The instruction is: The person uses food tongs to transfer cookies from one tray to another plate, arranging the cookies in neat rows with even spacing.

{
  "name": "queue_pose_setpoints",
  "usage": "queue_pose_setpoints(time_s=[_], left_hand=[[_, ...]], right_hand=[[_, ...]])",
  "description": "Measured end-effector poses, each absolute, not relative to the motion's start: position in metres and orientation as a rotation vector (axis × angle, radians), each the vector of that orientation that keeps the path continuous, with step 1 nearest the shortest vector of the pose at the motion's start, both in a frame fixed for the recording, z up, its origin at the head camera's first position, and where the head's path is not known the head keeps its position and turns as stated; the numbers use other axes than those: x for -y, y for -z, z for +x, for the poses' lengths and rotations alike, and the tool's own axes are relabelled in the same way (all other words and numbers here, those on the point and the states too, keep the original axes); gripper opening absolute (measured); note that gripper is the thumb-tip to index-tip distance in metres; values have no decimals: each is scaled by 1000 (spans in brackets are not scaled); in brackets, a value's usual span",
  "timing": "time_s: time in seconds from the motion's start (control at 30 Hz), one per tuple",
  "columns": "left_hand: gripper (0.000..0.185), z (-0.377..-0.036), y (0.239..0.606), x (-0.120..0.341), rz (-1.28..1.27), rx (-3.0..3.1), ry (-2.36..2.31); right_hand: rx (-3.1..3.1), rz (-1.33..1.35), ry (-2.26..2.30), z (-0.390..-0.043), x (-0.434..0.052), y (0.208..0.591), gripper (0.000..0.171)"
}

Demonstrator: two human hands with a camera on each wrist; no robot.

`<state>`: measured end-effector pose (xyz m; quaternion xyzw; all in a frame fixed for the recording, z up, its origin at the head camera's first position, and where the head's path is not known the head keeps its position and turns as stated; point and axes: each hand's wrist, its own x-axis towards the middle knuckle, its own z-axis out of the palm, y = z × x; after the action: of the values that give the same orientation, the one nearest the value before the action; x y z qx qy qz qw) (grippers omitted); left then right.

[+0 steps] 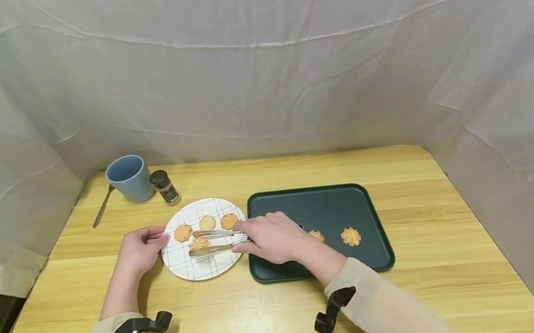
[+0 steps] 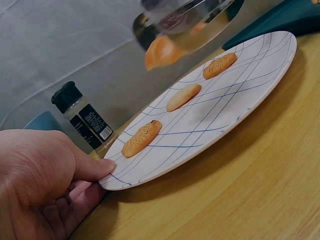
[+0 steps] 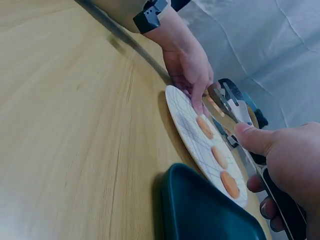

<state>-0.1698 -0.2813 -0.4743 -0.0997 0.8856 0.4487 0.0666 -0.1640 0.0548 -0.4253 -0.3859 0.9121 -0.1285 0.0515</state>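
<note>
My left hand (image 1: 138, 252) pinches the left rim of a white plate (image 1: 199, 269) with blue lines, thumb on top. On the plate lie three round cookies: a speckled one (image 2: 142, 138), a plain pale one (image 2: 184, 97) and another speckled one (image 2: 220, 65). Metal tongs (image 1: 214, 249) are gripped in my right hand (image 1: 274, 237), reaching left over the plate. Between the tong tips is a flower-shaped cookie (image 1: 199, 244); the left wrist view shows this cookie (image 2: 162, 52) raised above the plate surface.
A dark green tray (image 1: 310, 203) stands right of the plate, bearing a flower-shaped cookie (image 1: 351, 236) and another (image 1: 316, 235) partly behind my right wrist. Behind the plate are a blue mug (image 1: 130, 180), a spoon (image 1: 104, 205) and a black-capped spice jar (image 1: 165, 188). Grey-white sheeting (image 1: 256, 88) surrounds the wooden table (image 1: 249, 328).
</note>
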Motion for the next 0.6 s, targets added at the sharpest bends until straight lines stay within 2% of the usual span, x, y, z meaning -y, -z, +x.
queue_pose_setpoints(time_s=[0.4,0.6], left_hand=[[41,-169,474,283,-282,-2676,-1370],[41,-170,475,283,-275,-2681,-1373]], right_hand=[[-2737,-1134,294,-173,-22,432,50],[-2730,-1118,245,-177,-9,435,56]])
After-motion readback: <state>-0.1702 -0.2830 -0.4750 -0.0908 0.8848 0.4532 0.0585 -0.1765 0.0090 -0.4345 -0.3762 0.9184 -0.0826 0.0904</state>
